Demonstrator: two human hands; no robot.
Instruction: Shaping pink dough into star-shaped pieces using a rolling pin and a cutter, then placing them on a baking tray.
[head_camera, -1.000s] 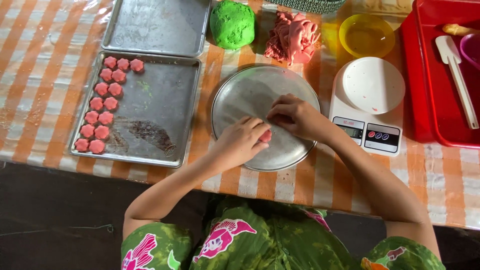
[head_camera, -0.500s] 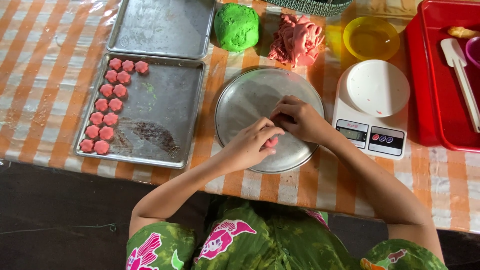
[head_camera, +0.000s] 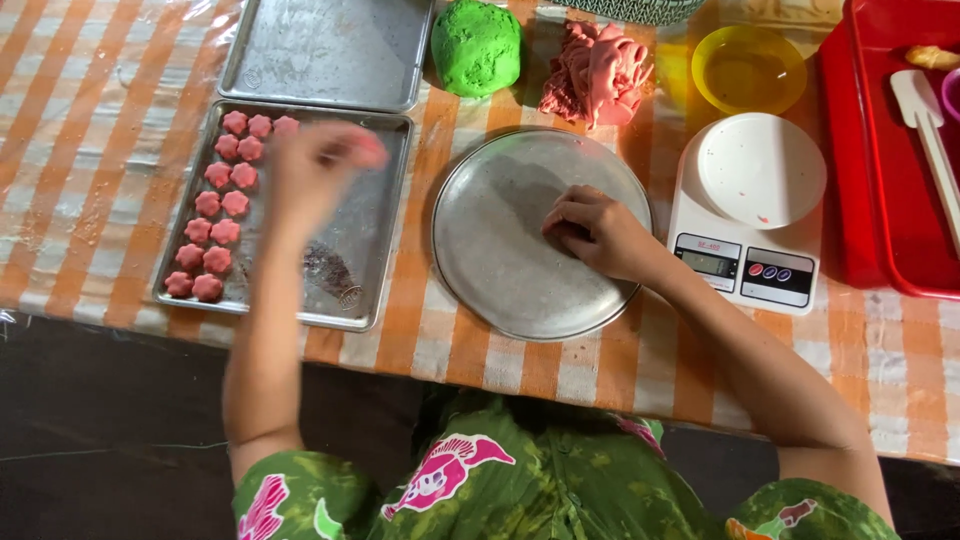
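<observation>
The worktop (head_camera: 90, 120) wore orange and white checks; pink flower shapes (head_camera: 215, 230) lay on a grey tray (head_camera: 380, 230) at left, a green dough ball (head_camera: 477, 45) and yellow bowl (head_camera: 748, 68) along the top, a red tray (head_camera: 870, 200) at right

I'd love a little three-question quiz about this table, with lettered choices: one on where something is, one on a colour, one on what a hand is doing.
1. Where is the green dough ball?
A. beside the pink dough
B. on the scale
C. in the red tray

2. What colour is the bowl?
A. blue
B. yellow
C. white

3. What is the right hand doing?
A. resting on the round plate
B. lifting the scale
C. holding a spatula

Answers: 1 A, they sit side by side; 2 B, clearly yellow; 3 A, fingers lie on the metal.
</observation>
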